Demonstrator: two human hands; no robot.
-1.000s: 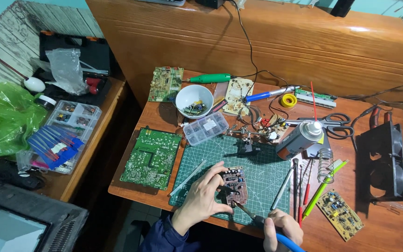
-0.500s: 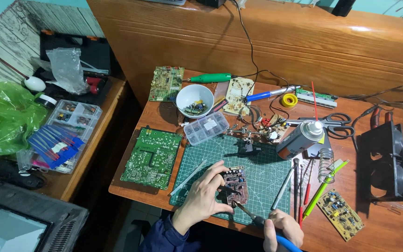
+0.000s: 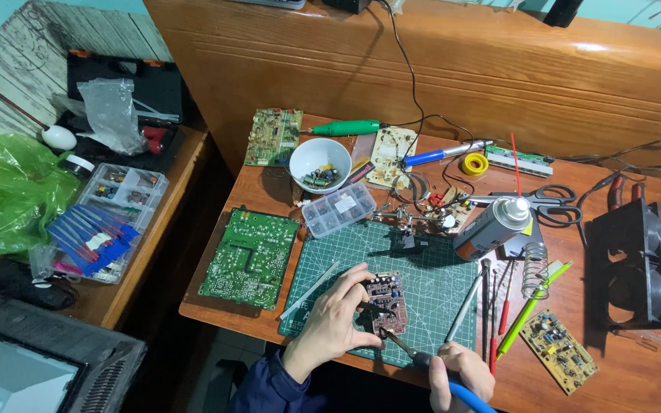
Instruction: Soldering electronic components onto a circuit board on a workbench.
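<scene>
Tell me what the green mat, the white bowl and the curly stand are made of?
The green mat looks like matte rubbery plastic, flat with a printed white grid. The white bowl seems to be glazed ceramic or smooth plastic; its even glossy white leaves that open. The curly stand looks like bare metal wire, grey and shiny, coiled like a spring.

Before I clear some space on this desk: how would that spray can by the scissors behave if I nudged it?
The spray can seems to lie tilted on clutter, so its round body would probably roll toward the scissors. Its smooth metal looks slippery. It is likely rigid, not fragile.
</scene>
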